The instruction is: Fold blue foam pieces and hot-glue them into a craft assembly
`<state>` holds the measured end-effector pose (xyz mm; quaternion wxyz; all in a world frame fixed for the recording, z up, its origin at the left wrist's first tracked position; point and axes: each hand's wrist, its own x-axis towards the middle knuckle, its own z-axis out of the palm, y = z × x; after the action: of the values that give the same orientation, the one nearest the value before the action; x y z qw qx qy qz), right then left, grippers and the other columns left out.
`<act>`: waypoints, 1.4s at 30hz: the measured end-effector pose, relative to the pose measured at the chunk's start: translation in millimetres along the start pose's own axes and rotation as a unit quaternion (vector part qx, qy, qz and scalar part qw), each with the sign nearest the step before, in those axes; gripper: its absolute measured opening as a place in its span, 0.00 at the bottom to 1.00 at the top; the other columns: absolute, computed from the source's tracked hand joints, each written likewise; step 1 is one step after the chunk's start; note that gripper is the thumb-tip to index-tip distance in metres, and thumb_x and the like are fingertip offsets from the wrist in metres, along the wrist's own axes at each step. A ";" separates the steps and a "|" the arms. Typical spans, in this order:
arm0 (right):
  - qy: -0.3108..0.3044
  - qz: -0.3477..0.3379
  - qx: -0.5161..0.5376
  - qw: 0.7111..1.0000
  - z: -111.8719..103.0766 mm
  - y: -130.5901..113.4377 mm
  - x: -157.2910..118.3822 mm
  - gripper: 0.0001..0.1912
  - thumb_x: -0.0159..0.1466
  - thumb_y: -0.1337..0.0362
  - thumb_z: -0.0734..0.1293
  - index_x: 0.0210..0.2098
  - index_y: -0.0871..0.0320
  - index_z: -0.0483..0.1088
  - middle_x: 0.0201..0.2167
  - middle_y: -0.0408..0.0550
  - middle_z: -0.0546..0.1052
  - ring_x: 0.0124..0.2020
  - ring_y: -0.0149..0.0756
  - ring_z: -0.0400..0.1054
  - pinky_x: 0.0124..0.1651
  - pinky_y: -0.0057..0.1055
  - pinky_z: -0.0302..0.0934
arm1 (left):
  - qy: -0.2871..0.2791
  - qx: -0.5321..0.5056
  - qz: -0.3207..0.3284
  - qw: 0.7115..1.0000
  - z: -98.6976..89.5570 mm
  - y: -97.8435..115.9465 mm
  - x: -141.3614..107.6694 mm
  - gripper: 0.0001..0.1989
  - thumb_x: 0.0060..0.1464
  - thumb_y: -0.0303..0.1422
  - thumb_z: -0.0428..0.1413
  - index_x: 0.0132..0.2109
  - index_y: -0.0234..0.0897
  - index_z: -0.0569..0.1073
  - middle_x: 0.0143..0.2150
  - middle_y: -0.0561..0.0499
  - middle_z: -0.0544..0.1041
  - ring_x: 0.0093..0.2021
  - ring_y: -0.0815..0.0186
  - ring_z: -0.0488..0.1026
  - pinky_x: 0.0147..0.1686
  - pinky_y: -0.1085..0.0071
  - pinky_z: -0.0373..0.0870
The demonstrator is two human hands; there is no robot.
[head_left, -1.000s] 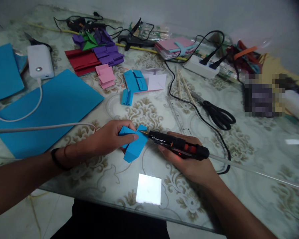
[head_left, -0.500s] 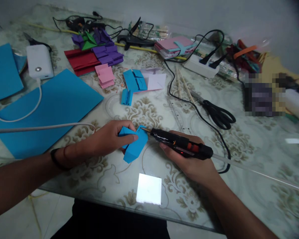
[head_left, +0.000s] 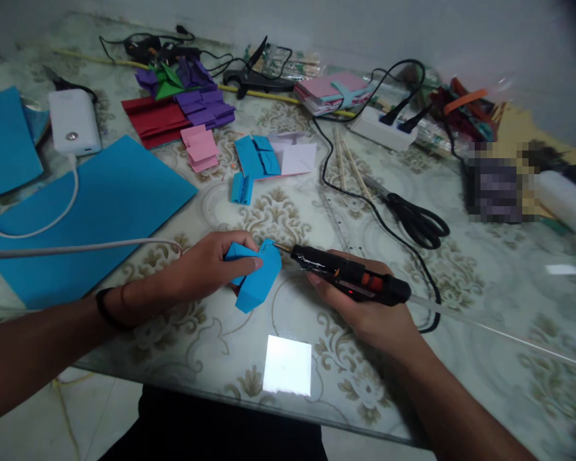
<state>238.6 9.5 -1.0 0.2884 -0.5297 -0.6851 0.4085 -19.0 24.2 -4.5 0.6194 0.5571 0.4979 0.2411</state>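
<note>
My left hand [head_left: 216,264] pinches a folded piece of blue paper [head_left: 260,282] above the glass-topped table, with the thumb on top. In my right hand [head_left: 360,304] is a black glue gun [head_left: 348,272], its metal nozzle at the paper's upper right edge. A line of small shiny dots, looking like glue, runs along that edge. A clear glue stick [head_left: 480,326] extends from the gun's back end to the right. The fingers beneath the paper and those behind the gun are mostly hidden.
Large blue sheets [head_left: 100,211] and a white power bank [head_left: 74,121] with a cable lie left. Behind are folded blue paper pieces [head_left: 256,157], pink paper [head_left: 200,147] and purple paper [head_left: 205,109]. Scissors [head_left: 415,221], a black cord and a power strip [head_left: 384,127] are to the right.
The nozzle has moved slightly along the blue paper's top edge, toward its right corner. More shiny dots show behind it. Both hands keep their hold.
</note>
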 end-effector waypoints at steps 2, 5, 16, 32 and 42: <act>-0.002 0.001 -0.004 1.000 -0.7 -0.3 -0.2 0.16 0.65 0.56 0.73 0.26 0.53 0.67 0.20 0.40 0.65 0.21 0.32 0.56 0.23 0.31 0.52 | 0.005 0.000 0.003 1.000 -0.5 -0.1 -0.3 0.10 0.58 0.39 0.62 0.36 0.38 0.71 0.24 0.59 0.72 0.25 0.69 0.73 0.26 0.76 0.69; -0.003 0.001 -0.004 1.000 -1.5 -0.6 -0.1 0.16 0.65 0.55 0.74 0.27 0.53 0.68 0.20 0.41 0.65 0.21 0.32 0.57 0.22 0.31 0.52 | 0.011 0.005 0.008 1.000 -1.0 -0.3 -0.7 0.10 0.58 0.39 0.62 0.36 0.38 0.72 0.26 0.58 0.72 0.27 0.69 0.72 0.27 0.76 0.68; -0.009 0.002 0.003 1.000 -2.1 0.7 0.1 0.17 0.65 0.59 0.71 0.24 0.53 0.64 0.20 0.40 0.63 0.21 0.32 0.55 0.23 0.32 0.50 | 0.013 -0.014 0.010 1.000 -0.3 0.1 -0.8 0.11 0.60 0.40 0.61 0.34 0.38 0.72 0.27 0.57 0.73 0.27 0.70 0.72 0.27 0.76 0.68; -0.017 0.006 -0.002 1.000 -3.1 -1.5 0.2 0.17 0.65 0.58 0.72 0.25 0.53 0.64 0.20 0.40 0.63 0.22 0.32 0.56 0.23 0.32 0.51 | 0.053 0.006 0.029 0.998 -1.1 -1.7 1.4 0.09 0.58 0.38 0.61 0.36 0.38 0.73 0.27 0.58 0.69 0.27 0.70 0.66 0.27 0.74 0.60; -0.023 -0.016 -0.008 1.000 -3.2 -1.6 2.8 0.14 0.64 0.62 0.70 0.24 0.53 0.65 0.19 0.41 0.65 0.21 0.32 0.57 0.23 0.32 0.52 | 0.077 -0.001 0.032 0.996 -1.5 0.9 2.0 0.10 0.57 0.39 0.61 0.34 0.37 0.71 0.27 0.58 0.67 0.28 0.70 0.64 0.28 0.73 0.60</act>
<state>239.7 12.8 1.8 0.2753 -0.5115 -0.7029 0.4105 -19.3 26.8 -4.3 0.5718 0.5514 0.5261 0.3037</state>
